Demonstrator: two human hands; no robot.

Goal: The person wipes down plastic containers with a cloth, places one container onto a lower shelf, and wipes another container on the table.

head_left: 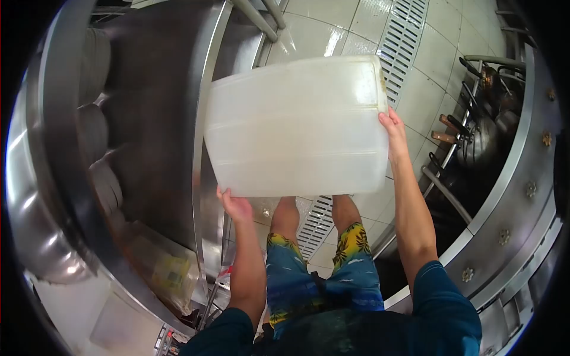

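Note:
A large, translucent white plastic bin (297, 130) is held up in front of me, above the floor, with a broad ribbed face toward the camera. At its lower left corner my left hand (236, 206) grips the edge, fingertips showing at the rim. My right hand (393, 133) is closed on the right edge, its thumb lying on the near face and the other fingers mostly hidden behind. What the far side of the bin looks like is hidden.
To the left runs a steel counter with a shelf (154, 118) bearing stacked plates (93, 133) and a clear bag (172, 267). On the right, pans (478, 139) with protruding handles sit under a steel stove front (516, 202). A drain grate (407, 35) crosses the wet tiled floor (314, 38).

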